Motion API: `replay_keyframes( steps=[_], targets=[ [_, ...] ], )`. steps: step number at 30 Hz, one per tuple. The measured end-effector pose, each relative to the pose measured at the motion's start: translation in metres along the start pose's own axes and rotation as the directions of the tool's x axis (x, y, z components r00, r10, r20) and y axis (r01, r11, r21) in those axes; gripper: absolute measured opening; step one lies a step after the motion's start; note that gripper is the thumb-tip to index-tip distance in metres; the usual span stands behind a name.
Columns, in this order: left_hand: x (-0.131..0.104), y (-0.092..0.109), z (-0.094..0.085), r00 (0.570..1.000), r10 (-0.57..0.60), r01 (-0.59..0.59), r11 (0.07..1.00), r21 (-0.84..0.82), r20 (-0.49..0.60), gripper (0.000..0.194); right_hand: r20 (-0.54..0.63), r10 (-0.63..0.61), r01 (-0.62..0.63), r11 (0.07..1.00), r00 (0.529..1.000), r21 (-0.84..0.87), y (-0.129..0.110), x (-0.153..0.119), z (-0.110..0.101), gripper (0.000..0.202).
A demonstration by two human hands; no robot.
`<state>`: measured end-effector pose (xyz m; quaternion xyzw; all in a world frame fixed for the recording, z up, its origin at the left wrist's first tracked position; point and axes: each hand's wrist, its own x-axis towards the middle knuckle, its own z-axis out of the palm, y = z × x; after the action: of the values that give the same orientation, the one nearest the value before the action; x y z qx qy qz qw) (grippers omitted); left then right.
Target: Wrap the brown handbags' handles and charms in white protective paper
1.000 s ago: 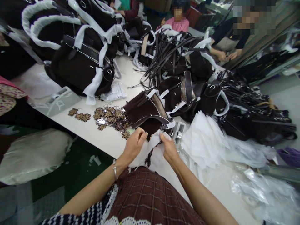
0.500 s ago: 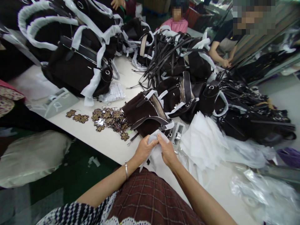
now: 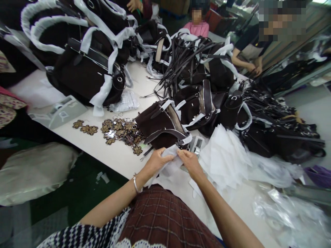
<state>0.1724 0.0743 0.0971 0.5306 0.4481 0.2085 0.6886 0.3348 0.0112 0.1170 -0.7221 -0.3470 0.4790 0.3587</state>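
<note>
Between my hands is a thin white sheet (image 3: 171, 155), held near the table's front edge. My left hand (image 3: 157, 162) pinches its left side, and my right hand (image 3: 190, 163) pinches its upper right part. Just beyond the hands lies a small dark brown bag (image 3: 160, 124), its handle ends wrapped in white. To its left is a heap of leopard-patterned flower charms (image 3: 121, 130) with metal rings. A stack of white sheets (image 3: 222, 155) fans out to the right of my right hand.
A large dark bag (image 3: 85, 74) with wrapped handles stands back left. Black straps (image 3: 178, 62) and more bags cover the table's far side. Clear plastic (image 3: 292, 213) lies right. Two people (image 3: 198, 27) (image 3: 248, 51) are across the table; another person's hand (image 3: 134, 5) shows at the top.
My hands have moved slightly apart, the left one to the left and the right one to the right, with the white sheet still between them. The view has shifted a little.
</note>
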Motion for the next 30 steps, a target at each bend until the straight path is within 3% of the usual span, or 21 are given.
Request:
replay_keyframes(
  steps=[2,4,6,8,11,14,17,23,26,30],
  targets=[
    [-0.001,0.001,-0.001,0.998,-0.057,0.061,0.988,-0.141,0.034,0.03,0.029,-0.024,0.022,0.998,0.999,0.058,0.002,-0.011,-0.014,0.049],
    [-0.002,0.001,-0.002,0.991,-0.1,0.12,0.957,-0.263,0.089,0.032,-0.034,-0.212,0.21,0.977,0.977,-0.046,0.006,-0.023,-0.032,0.049],
    [-0.002,0.001,-0.003,0.981,-0.126,0.172,0.918,-0.358,0.149,0.035,-0.016,-0.498,0.474,0.834,0.867,-0.283,0.009,-0.03,-0.046,0.054],
    [-0.002,0.001,-0.004,0.97,-0.137,0.212,0.881,-0.422,0.2,0.038,0.135,-0.684,0.657,0.596,0.716,-0.462,0.007,-0.03,-0.053,0.053],
    [0.001,0.0,-0.006,0.963,-0.116,0.22,0.86,-0.461,0.243,0.041,0.368,-0.72,0.775,0.374,0.589,-0.509,-0.007,-0.018,-0.047,0.037],
    [0.003,-0.001,-0.005,0.972,-0.063,0.161,0.882,-0.444,0.227,0.041,0.541,-0.654,0.844,0.34,0.529,-0.415,-0.029,0.0,-0.034,0.023],
    [0.001,0.002,-0.005,0.979,-0.045,0.12,0.915,-0.386,0.199,0.039,0.599,-0.6,0.847,0.398,0.531,-0.353,-0.045,0.015,-0.027,0.02],
    [-0.009,0.014,-0.016,0.966,0.025,0.056,0.951,-0.303,0.258,0.04,0.51,-0.563,0.758,0.526,0.65,-0.385,-0.047,0.029,-0.022,0.023],
    [-0.009,0.015,-0.022,0.965,0.074,-0.021,0.978,-0.206,0.253,0.036,0.515,-0.574,0.771,0.453,0.636,-0.448,-0.052,0.029,-0.017,0.021],
    [-0.005,0.013,-0.026,0.956,0.104,-0.078,0.992,-0.104,0.275,0.035,0.558,-0.634,0.82,0.233,0.536,-0.523,-0.066,0.028,-0.015,0.016]
  ],
)
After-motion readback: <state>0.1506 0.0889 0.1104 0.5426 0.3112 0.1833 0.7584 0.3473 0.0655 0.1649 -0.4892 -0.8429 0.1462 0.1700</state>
